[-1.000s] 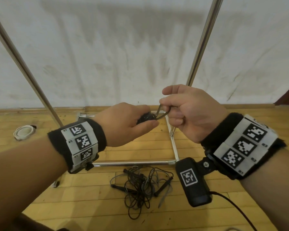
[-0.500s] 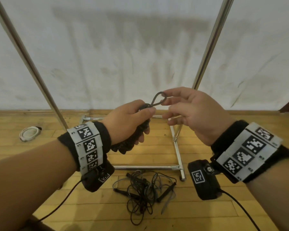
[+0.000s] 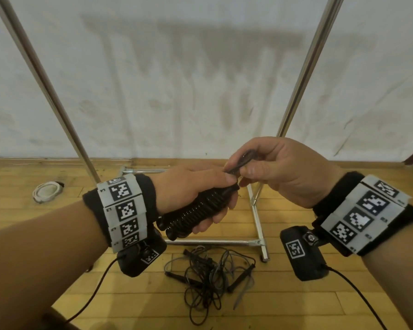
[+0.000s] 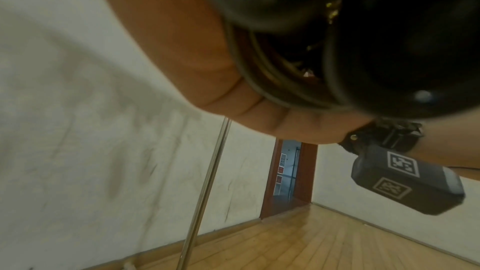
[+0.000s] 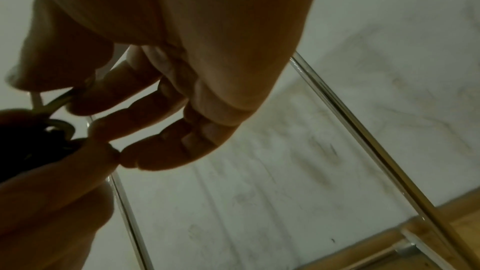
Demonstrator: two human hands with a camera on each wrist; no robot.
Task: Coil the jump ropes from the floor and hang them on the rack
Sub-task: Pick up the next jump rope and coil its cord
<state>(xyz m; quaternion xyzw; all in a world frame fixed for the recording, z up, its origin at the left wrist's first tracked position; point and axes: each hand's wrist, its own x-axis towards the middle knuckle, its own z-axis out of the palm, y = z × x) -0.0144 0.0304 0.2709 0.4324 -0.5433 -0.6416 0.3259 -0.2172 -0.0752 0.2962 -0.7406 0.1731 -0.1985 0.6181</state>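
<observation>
My left hand (image 3: pixel 196 186) now sits lower and tilted, so the wound black jump rope bundle (image 3: pixel 196 214) shows along its whole length below my palm, where a second ago only its tip peeked out. My right hand (image 3: pixel 275 171) has closed in until its fingertips meet my left thumb. The loop of cord (image 3: pixel 242 161), which stood open between my hands half a second ago, is now flattened under my right thumb and forefinger. My view has also tipped, showing less floor below the rope pile.
</observation>
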